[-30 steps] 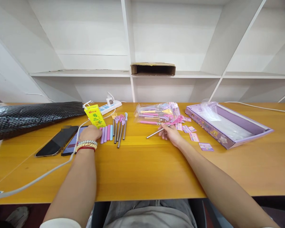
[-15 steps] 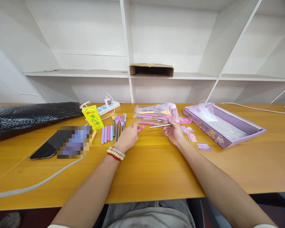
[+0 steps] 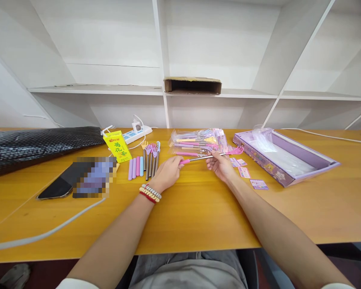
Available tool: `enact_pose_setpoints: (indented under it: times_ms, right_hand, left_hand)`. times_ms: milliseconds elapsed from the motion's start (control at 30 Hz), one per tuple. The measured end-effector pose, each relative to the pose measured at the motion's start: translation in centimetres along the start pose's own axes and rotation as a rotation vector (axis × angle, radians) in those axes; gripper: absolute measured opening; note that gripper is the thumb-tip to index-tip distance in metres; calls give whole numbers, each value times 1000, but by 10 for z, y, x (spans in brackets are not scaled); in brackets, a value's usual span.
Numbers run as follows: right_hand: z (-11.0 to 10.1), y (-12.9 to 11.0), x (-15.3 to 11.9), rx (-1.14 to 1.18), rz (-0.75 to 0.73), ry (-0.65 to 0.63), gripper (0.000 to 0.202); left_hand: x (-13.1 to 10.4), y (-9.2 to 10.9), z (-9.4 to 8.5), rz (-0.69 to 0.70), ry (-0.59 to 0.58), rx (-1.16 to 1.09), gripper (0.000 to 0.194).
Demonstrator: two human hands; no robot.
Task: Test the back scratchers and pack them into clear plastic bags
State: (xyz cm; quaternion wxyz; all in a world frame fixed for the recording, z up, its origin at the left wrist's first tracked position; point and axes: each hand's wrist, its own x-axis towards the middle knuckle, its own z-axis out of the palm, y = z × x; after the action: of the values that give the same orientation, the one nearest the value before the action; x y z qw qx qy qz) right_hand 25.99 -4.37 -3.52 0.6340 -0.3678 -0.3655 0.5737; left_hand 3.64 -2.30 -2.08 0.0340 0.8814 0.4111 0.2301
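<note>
Left fingers (image 3: 177, 161) grip the pink handle (image 3: 185, 161), right fingers (image 3: 216, 155) the clawed shaft (image 3: 198, 158).

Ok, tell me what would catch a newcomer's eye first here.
Probably the bright yellow carton on the left, in front of the white power strip. Next, the open purple box on the right, with clear plastic inside. Between them, the left hand holds a pink handle at the end of a pink-clawed metal rod, which the right hand holds.
</note>
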Motion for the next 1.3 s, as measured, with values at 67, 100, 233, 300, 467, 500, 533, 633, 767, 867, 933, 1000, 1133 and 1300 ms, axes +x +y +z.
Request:
enact_pose_setpoints:
  times_ms: [67,100,233,300,467,500,533,633,767,867,933,1000,1133,1300]
  right_hand:
    - [-1,0,-1,-15,-24,-58,28]
    - [-2,-1,-3,-19,-34,-80,28]
    - [5,0,-10,-32,-47,-155,27]
    - [11,2,-13,-44,-39,-193,27]
    - [18,5,-13,-87,-46,-165,29]
    - [17,4,-11,-103,-38,-161,29]
    - [15,3,-10,-116,-30,-153,29]
    - [7,-6,-5,-62,-44,-84,32]
    - [-4,-20,-3,149,-131,-8,39]
    - [-7,-27,-5,239,-189,-14,45]
    - [-7,-29,-7,267,-224,-12,50]
    - [-6,-30,-9,284,-245,3,51]
    - [-4,-30,-13,304,-259,33,45]
    - [3,-27,-16,333,-279,11,42]
  left_hand:
    - [-2,-1,-1,-1,-3,-10,25]
    - [-2,-1,-2,-5,-10,-17,24]
    - [-3,7,-3,-7,-25,-39,24]
    - [-2,15,-1,-10,-38,-44,25]
    - [2,29,1,-55,-54,-94,30]
    - [3,29,0,-57,-46,-108,31]
    - [3,27,-1,-57,-38,-118,33]
    - [4,17,-5,-68,-29,-100,38]
    - [3,6,-10,-65,-82,-51,46]
    - [3,6,-6,-85,-133,12,50]
    - [3,9,-1,-89,-175,76,53]
    - [4,16,4,-66,-212,132,54]
    - [4,36,7,-47,-255,161,55]
    - [6,60,3,-38,-266,142,58]
